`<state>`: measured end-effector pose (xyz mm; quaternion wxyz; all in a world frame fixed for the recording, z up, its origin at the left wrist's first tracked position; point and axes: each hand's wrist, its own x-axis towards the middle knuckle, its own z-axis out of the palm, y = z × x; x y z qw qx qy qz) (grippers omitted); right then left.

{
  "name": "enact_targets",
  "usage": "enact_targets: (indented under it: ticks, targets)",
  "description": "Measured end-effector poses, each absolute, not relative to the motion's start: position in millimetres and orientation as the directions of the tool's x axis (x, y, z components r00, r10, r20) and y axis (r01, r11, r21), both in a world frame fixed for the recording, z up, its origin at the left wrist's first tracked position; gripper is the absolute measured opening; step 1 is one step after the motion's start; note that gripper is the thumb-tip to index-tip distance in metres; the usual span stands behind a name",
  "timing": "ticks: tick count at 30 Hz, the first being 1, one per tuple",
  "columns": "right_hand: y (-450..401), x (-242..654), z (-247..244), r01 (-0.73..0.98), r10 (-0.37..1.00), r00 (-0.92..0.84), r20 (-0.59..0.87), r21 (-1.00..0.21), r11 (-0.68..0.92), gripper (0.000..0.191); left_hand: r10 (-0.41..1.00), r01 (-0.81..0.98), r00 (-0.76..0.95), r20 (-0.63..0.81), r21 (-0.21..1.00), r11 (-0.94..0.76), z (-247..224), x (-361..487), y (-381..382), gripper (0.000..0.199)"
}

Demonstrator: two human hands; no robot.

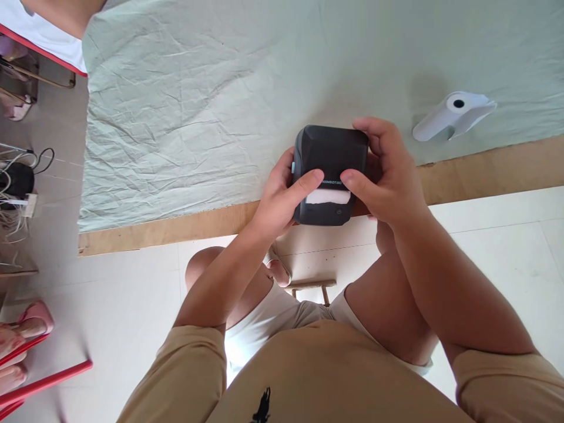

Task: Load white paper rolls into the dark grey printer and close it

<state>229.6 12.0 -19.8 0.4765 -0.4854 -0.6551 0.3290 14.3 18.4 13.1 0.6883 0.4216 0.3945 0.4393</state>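
A black label printer [332, 154] is held between both hands above the front edge of the table, its lid closed. White paper [328, 196] shows at its front slot, just above a power button. My left hand [284, 197] grips the printer's left side, thumb on top near the slot. On the other side, my right hand [388, 170] wraps round the right edge, its thumb beside the printed logo. To the right, a white paper roll [434, 120] with a dark core lies on the cloth, its loose end partly unrolled.
Pale green cloth [185, 117] covers the table, whose bare wooden edge [167, 234] faces me. Another person's arm [66, 14] shows at the upper left. Cables [13, 182], red stool legs [48, 382] and a person's feet are at the left.
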Motion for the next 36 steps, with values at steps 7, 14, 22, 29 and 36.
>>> enact_targets:
  ticks: [7,14,22,29,36]
  targets:
    - [10,229,-15,0.279,0.965,-0.085,0.250,-0.923,0.264,0.070,0.930,-0.333,0.326,-0.166,0.901,0.278,18,17,18,0.047]
    - [10,230,-22,0.303,0.906,-0.111,0.409,-0.854,0.423,0.071,0.954,-0.408,0.235,-0.188,0.871,0.273,9,21,23,0.040]
    - [7,234,-11,0.504,0.831,0.003,0.557,-0.718,0.480,0.062,0.964,-0.398,0.178,-0.196,0.882,0.252,15,25,24,0.034]
    - [3,208,25,0.482,0.755,0.313,0.576,-0.781,0.396,0.031,0.943,-0.382,0.282,-0.179,0.880,0.281,17,24,23,0.037]
    - [19,227,31,0.752,0.866,-0.073,0.495,-0.543,0.374,0.010,0.936,-0.306,0.302,-0.180,0.912,0.274,23,22,19,0.043]
